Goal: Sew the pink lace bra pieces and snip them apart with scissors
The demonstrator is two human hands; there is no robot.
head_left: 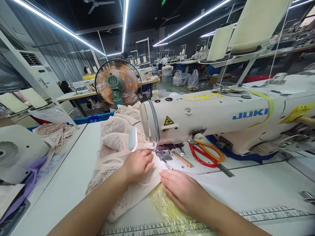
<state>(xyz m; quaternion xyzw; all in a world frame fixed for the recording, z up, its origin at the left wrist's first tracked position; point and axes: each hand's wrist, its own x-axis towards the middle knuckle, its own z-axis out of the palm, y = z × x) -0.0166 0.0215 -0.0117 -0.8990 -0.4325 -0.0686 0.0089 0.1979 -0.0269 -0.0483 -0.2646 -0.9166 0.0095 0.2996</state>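
A beige bra with lace-patterned cups and several straps is heaped on the sewing table, left of the machine. My left hand lies palm down on the smooth beige fabric, fingertips close to the presser foot, thumb apart. At the fabric's right edge rests my right hand, its fingers stretched out together and touching that edge. Yellow film-like material lies beneath the right hand. The white sewing machine stands over the work; its needle is hard to make out.
Red-handled scissors, orange-handled scissors and a small wooden stick lie beside the needle plate. A measuring scale runs along the front edge. A fan stands behind, thread cones above right, another machine left.
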